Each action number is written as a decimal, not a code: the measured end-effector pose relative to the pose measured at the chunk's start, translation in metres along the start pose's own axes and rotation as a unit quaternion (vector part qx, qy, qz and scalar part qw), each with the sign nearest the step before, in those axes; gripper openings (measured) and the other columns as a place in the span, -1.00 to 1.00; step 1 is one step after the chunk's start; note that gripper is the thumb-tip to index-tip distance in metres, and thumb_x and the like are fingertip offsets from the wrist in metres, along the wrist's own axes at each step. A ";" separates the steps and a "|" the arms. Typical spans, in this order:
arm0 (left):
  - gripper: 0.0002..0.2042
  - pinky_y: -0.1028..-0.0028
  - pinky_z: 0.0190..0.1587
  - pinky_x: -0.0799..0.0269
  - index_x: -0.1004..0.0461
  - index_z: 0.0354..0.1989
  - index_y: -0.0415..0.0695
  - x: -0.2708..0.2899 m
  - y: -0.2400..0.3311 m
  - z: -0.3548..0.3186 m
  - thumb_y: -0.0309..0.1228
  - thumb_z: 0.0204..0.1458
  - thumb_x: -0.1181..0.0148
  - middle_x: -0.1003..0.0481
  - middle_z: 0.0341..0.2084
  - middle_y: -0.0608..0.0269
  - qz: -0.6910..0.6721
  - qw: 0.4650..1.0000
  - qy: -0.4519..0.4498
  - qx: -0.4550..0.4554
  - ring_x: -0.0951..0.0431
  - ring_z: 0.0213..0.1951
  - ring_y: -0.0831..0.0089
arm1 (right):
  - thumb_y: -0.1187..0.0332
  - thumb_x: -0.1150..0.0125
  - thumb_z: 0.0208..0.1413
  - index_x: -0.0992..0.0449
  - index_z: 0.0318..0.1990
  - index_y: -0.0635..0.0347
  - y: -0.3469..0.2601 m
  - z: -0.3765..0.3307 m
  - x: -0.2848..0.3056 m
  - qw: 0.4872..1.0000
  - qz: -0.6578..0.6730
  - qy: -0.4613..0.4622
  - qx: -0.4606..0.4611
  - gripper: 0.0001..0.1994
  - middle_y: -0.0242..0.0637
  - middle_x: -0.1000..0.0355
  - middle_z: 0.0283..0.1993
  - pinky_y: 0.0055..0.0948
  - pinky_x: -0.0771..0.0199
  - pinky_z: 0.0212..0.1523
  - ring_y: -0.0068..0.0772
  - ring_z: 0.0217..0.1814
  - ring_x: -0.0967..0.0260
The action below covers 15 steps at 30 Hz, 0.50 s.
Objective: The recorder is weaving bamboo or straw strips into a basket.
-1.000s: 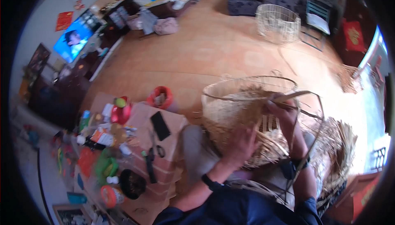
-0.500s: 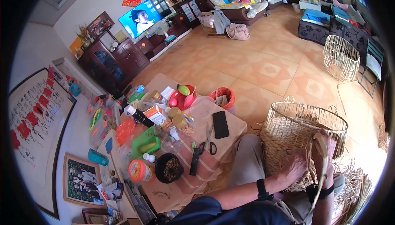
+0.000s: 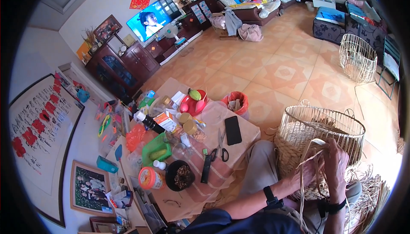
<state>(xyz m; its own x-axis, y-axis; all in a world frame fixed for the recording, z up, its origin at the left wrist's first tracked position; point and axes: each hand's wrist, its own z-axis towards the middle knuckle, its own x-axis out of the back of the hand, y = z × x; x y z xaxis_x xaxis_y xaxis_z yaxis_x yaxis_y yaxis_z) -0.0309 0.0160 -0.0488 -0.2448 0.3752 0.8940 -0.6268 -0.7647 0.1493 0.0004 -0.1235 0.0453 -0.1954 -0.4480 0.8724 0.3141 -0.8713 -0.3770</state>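
A half-woven basket (image 3: 294, 148) stands before my knees, with pale braided strips around its lower wall and bare thin uprights above. At its near side my right hand (image 3: 336, 160) is closed, fingers bent down around a flat dried-plant strip (image 3: 304, 170). My left hand (image 3: 302, 175) is right beside it, partly covered by the looping strip. Its fingers appear bent around the strips at the basket wall. The strip arches up from the hands and hangs down past my left wrist.
Loose dried strips (image 3: 371, 182) lie on the floor at the right. Left of my knee, a table (image 3: 239, 155) holds scissors (image 3: 224, 153), a black phone (image 3: 233, 130), a black bowl (image 3: 175, 165) and a green basket (image 3: 149, 146). A red-lined bin (image 3: 243, 101) stands beyond, and an unwoven basket frame (image 3: 358, 58) farther off.
The long strip has swung from the right hand's side over to the left, now looping in front of my left hand. My fingers have shifted slightly at the basket wall.
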 end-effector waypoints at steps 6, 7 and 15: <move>-0.68 0.18 0.49 -0.09 -0.42 0.08 -0.25 0.011 -0.005 -0.001 -0.40 0.19 0.00 -0.43 0.11 0.01 -0.112 0.993 0.033 0.003 -0.36 0.27 0.13 | 0.54 -0.32 0.14 -0.39 0.23 0.12 0.006 -0.018 -0.004 0.980 0.197 0.019 -0.033 -0.52 -0.02 -0.50 -0.28 -0.22 -0.56 -0.39 -0.05 -0.32 -0.59; -0.66 0.18 0.50 -0.07 -0.42 0.10 -0.24 0.009 -0.006 0.000 -0.39 0.19 0.00 -0.44 0.12 0.04 -0.110 0.994 0.004 0.006 -0.35 0.28 0.16 | 0.53 -0.29 0.19 -0.37 0.25 0.11 0.015 -0.025 -0.014 0.973 0.218 0.005 -0.075 -0.53 -0.13 -0.47 -0.33 -0.32 -0.51 -0.49 -0.26 -0.38 -0.56; -0.51 0.18 0.59 0.12 -0.33 0.32 -0.24 -0.017 -0.015 -0.021 -0.28 0.25 0.05 -0.39 0.28 0.04 -0.033 0.999 0.031 -0.023 -0.25 0.41 0.24 | 0.47 -0.34 0.22 -0.37 -0.03 0.18 0.012 -0.056 -0.024 0.971 0.184 0.124 -0.088 -0.74 -0.15 -0.57 -0.36 -0.35 -0.42 -0.49 -0.35 -0.45 -0.57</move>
<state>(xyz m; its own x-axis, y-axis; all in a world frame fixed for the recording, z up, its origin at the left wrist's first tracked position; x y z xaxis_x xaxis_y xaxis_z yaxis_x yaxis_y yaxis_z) -0.0326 0.0322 -0.0752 -0.2457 0.4568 0.8550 -0.6755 -0.7133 0.1870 -0.0435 -0.1349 0.0022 -0.3244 -0.7515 0.5744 0.2459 -0.6534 -0.7160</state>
